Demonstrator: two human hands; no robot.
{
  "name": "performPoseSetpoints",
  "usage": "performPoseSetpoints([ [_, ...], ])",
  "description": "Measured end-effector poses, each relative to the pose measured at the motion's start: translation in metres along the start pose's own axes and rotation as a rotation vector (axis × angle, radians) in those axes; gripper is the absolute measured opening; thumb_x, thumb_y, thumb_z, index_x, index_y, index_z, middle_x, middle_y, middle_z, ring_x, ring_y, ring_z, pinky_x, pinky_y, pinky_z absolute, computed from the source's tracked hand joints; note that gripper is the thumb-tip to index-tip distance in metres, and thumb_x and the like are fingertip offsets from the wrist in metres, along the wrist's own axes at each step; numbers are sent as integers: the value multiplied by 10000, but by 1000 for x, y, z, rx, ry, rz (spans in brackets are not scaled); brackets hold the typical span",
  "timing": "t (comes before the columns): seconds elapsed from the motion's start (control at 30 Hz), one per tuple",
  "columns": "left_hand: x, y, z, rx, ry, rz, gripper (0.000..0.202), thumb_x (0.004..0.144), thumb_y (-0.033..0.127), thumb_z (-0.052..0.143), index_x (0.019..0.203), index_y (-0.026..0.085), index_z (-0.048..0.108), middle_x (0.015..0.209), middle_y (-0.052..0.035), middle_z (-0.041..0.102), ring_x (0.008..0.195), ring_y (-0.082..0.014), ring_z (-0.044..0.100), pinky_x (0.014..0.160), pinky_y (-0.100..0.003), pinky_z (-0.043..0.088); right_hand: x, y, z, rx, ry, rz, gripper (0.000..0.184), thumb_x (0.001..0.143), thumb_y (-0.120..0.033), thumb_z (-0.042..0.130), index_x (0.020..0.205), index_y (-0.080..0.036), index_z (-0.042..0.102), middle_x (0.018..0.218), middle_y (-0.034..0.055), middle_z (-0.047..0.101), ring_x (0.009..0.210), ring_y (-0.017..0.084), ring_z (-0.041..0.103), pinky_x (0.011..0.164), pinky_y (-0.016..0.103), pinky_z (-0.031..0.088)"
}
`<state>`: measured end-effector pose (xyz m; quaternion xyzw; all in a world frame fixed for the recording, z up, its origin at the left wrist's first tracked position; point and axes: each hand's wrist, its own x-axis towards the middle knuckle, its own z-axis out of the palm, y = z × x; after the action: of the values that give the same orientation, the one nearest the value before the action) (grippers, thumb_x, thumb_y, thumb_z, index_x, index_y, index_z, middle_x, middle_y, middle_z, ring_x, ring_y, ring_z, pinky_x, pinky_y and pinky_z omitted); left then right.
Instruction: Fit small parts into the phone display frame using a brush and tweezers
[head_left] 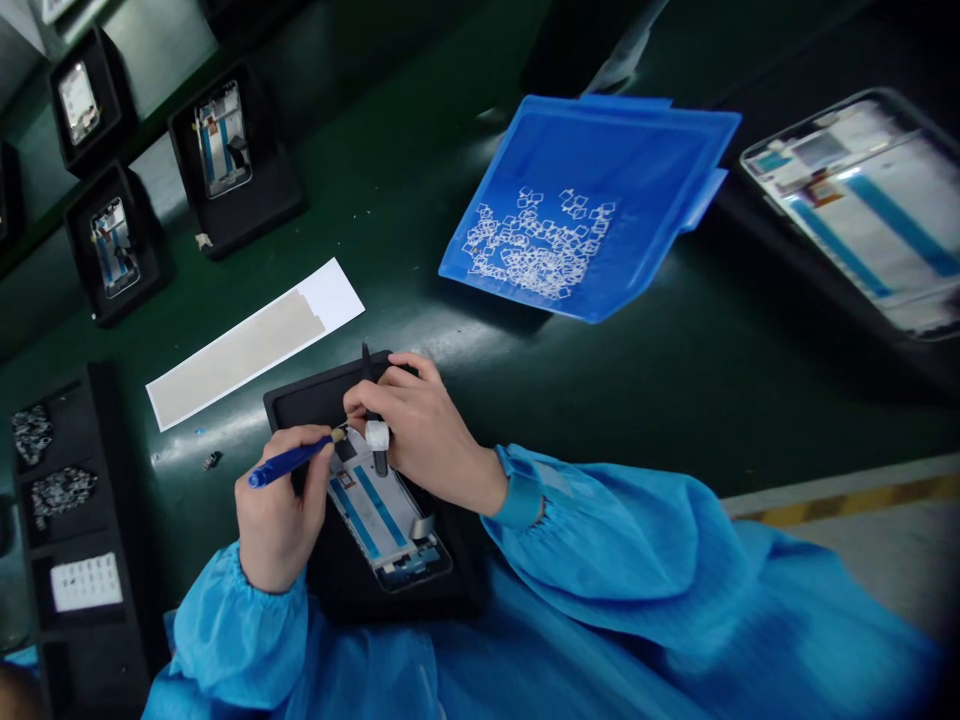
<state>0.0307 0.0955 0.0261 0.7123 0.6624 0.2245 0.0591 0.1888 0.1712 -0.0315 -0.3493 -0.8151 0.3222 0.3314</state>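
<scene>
My left hand [277, 515] is closed around a blue pen-like tool [286, 464] with a pale tip. That tip points at the upper end of an opened phone body [381, 515] with blue strips along its inside. Closed fingers of my right hand [431, 430] hold dark tweezers [381, 463] wrapped with a white band. My right fingertips meet the pen tip near the phone's top corner; what lies between them is too small to make out. Under the phone is a black tray [289, 402], partly covered by my hands.
A blue bin [600, 150] holds many small white frames. Left of it lies a white sheet [341, 290] with a beige strip. A black compartment tray [82, 660] holds small parts at far left. Phones in black trays [274, 195] stand behind; another phone [862, 210] is at right.
</scene>
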Motion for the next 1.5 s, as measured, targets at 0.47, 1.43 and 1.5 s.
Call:
performPoseSetpoints([
  [0.47,7,2,0,71,-59,66,63,965,218,547,1021,193,559,922,-21,704,810,-134,696,688,-201,518,0,2,1,-21,9,-12,280,777,19,421,882,-210,543,695,-32,598,675,160,511,1033,378,285],
  [1.43,-16,-17,11,-255,99,-199,107,896,222,654,978,195,590,953,-61,716,916,-195,710,806,-346,600,-1,-1,0,14,-11,8,227,793,9,454,811,-211,512,677,-34,542,651,156,481,1024,373,293],
  [1.5,-16,-17,11,-284,100,-249,118,903,240,646,989,195,578,959,-64,721,917,-194,715,782,-328,608,0,-1,-1,-6,-25,11,247,788,20,444,830,-210,524,684,-31,551,658,159,489,1022,374,299],
])
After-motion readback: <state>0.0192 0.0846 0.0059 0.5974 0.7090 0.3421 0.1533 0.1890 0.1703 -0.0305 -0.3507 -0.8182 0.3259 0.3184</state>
